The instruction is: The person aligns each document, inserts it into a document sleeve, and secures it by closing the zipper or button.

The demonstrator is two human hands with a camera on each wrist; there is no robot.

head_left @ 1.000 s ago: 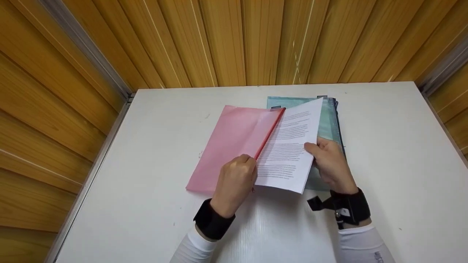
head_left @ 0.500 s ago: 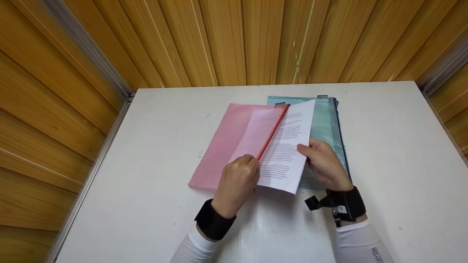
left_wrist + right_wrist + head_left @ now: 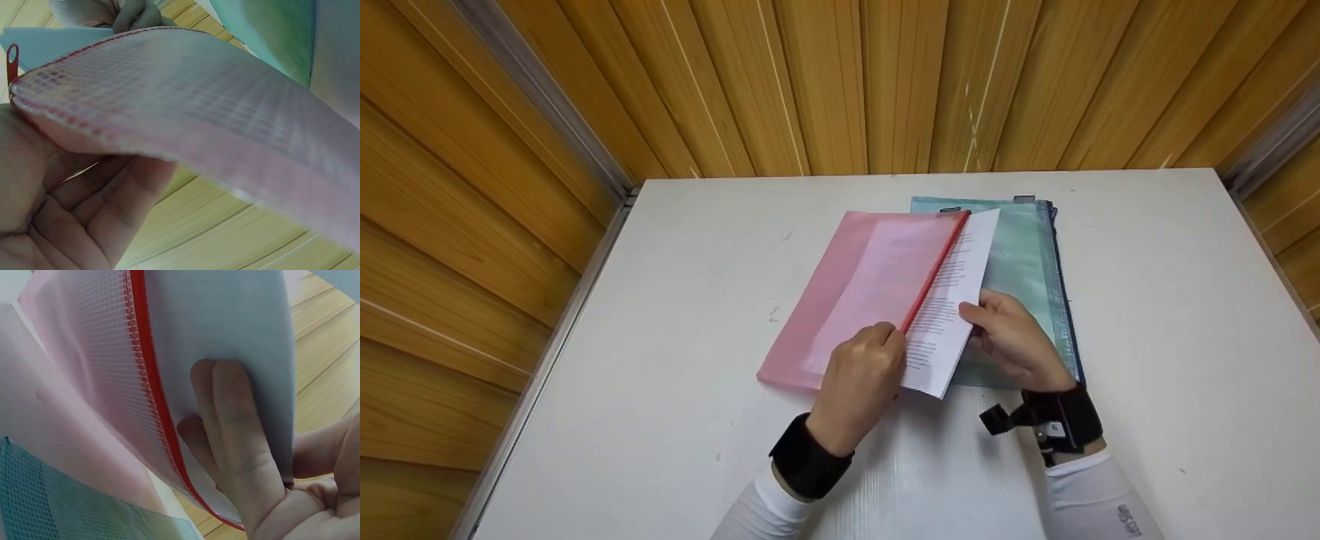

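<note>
A translucent pink mesh zip pouch (image 3: 877, 277) is tilted above the table, its red zipper edge (image 3: 152, 371) facing right. My left hand (image 3: 864, 382) grips the pouch at its near corner, close to the red zipper pull (image 3: 12, 64). Printed paper sheets (image 3: 949, 307) lie partly inside the pouch, with a strip sticking out past the zipper. My right hand (image 3: 1020, 341) pinches the sheets' right edge, thumb on the printed side. In the right wrist view, its straight fingers (image 3: 239, 416) lie along the back of the paper. How many sheets there are cannot be told.
A teal mesh zip pouch (image 3: 1024, 259) with a dark zipper lies flat on the white table (image 3: 645, 337), partly beneath the pink pouch and my right hand. Wood-patterned panels (image 3: 840, 90) rise behind the table and at its sides.
The sheets have slid left, deeper into the pink pouch, and a narrower strip shows. My right hand has moved left with them. The pink pouch and left hand have shifted slightly right.
</note>
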